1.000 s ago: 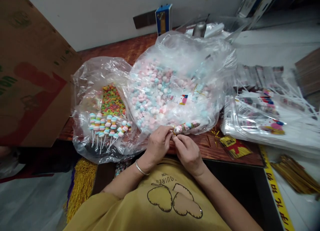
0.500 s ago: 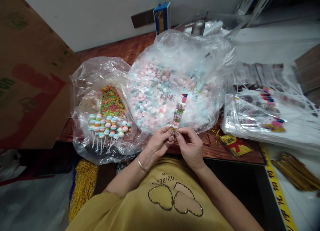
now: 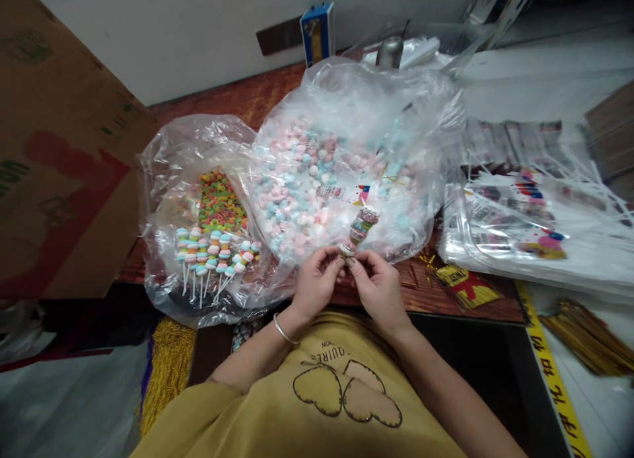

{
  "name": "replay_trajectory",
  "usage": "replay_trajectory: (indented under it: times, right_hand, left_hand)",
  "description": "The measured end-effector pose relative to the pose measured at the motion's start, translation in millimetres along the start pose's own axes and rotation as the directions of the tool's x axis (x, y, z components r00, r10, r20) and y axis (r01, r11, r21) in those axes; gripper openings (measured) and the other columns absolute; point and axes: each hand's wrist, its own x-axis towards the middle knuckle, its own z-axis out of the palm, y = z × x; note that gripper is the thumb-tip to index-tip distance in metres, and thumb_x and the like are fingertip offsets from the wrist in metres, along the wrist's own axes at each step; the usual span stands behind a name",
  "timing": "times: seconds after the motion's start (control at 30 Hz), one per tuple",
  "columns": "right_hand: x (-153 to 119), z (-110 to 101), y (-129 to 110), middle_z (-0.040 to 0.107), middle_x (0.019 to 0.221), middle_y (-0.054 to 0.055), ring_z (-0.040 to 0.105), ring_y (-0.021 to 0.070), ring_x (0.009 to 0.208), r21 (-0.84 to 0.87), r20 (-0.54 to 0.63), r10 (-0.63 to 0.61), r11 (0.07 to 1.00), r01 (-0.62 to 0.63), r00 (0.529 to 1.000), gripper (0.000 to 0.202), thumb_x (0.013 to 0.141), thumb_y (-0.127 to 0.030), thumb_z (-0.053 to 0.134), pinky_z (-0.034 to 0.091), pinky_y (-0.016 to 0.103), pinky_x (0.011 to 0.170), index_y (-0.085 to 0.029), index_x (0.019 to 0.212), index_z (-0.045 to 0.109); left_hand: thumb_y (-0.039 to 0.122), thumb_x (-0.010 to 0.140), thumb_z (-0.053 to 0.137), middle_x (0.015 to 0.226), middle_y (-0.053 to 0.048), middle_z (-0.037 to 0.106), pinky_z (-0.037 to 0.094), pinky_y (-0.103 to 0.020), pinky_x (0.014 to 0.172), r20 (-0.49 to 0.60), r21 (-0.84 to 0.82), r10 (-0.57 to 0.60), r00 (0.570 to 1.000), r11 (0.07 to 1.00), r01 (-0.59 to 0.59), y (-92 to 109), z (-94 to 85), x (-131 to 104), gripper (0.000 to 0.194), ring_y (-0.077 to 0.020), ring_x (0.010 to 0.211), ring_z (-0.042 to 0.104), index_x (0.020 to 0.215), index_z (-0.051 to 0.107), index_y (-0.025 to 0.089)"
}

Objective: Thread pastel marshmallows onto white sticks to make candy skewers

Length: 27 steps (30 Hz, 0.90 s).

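Observation:
A wrapped candy skewer (image 3: 361,227) in a printed clear bag points up and to the right between my hands. My left hand (image 3: 317,279) is closed at its lower end, thumb and fingertips pinched. From the other side my right hand (image 3: 380,286) pinches the same gathered neck with thumb and forefinger. The stick and any tie at the neck are mostly hidden by my fingers. Just beyond lies a large clear bag of pink, blue and white marshmallows (image 3: 282,200), with a printed wrapper (image 3: 339,193) on it.
To the left, marshmallow skewers (image 3: 212,253) and colourful ring candies (image 3: 222,200) lie on clear plastic. A tall carton (image 3: 64,180) stands at far left. On the right are stacked printed bags (image 3: 515,227), a gold twist-tie packet (image 3: 468,287) and a gold bundle (image 3: 589,336).
The wrapped candy skewer has tilted further to the right. My left hand has turned more upright, its fingers now higher at the neck, and the right hand has shifted slightly.

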Motion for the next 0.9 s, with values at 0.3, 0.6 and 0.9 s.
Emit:
replay_trajectory:
  times: [0.3,0.6,0.9]
  right_hand:
    - [3.5,9.4,-8.6,0.049,0.057,-0.006,0.038,0.0085,0.046,0.483,0.199,0.208,0.829,-0.281,0.958,0.027,0.079,-0.042,0.072,0.034,0.021,0.042,-0.021,0.073,0.056]
    - [17.3,-18.2,-19.5,0.057,0.067,-0.003,0.051,0.0111,0.057,0.222,-0.057,-0.019,0.975,0.031,0.998,0.013,0.082,-0.031,0.066,0.044,0.023,0.055,-0.021,0.077,0.058]
    - [10.9,-33.8,-75.4,0.057,0.068,-0.003,0.051,0.0107,0.059,-0.133,0.348,-0.617,0.712,0.689,0.705,0.013,0.087,-0.008,0.059,0.039,0.024,0.056,-0.021,0.085,0.061]
  left_hand:
    - [0.026,0.097,0.054,0.094,-0.006,0.069,0.053,-0.033,0.085,0.038,0.328,0.396,0.917,0.862,-0.386,2.1,-4.0,-0.4,0.018,-0.0180,0.090,0.065,0.100,0.071,0.023]
    - [0.012,0.092,0.058,0.117,-0.008,0.066,0.053,-0.035,0.092,0.111,0.282,0.699,0.706,0.659,-0.697,58.1,-24.7,-11.8,0.031,-0.0183,0.108,0.064,0.115,0.072,0.027]
    - [0.034,0.097,0.056,0.121,-0.009,0.072,0.058,-0.037,0.090,0.423,-0.036,0.170,0.890,0.985,-0.171,81.9,-29.7,-9.2,0.024,-0.0217,0.107,0.069,0.104,0.076,0.024]
